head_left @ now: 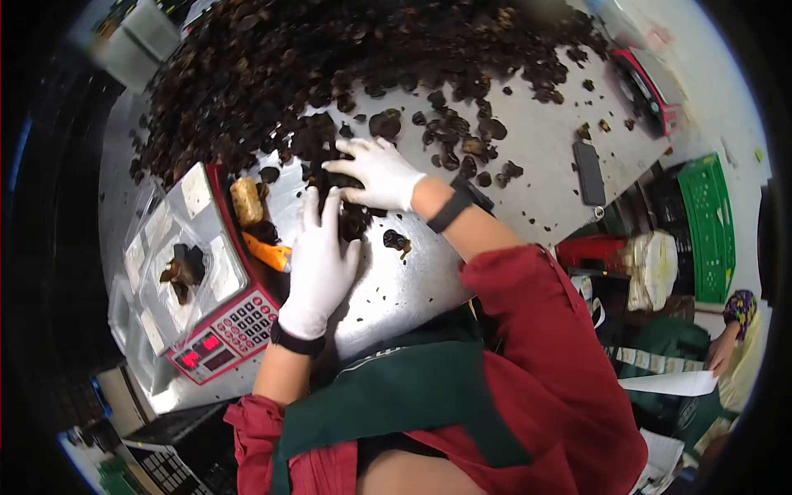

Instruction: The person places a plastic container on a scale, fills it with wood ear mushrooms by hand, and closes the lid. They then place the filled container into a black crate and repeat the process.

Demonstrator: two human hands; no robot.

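Note:
My left hand point(318, 276), in a white glove, lies low over the metal table with its fingers stretched forward. Its fingertips reach a small cluster of dark brown, curled pieces point(356, 221) that look like mushrooms. Also gloved in white, my right hand point(381, 175) has its fingers spread across the edge of the dark pieces, close to the left fingertips. Neither hand visibly grips anything. Beside my left hand lies an orange-handled tool point(268, 252). A red weighing scale point(239, 326) stands to the left, with clear plastic and a few dark pieces point(183, 271) on its pan.
A large heap of dark pieces point(272, 74) covers the far table point(528, 140). A tan cylindrical object point(246, 200) stands by the scale. Rightward are a phone point(588, 173), a second scale point(652, 92), a green crate point(708, 227), and another person's hand point(723, 351) with white paper point(672, 384).

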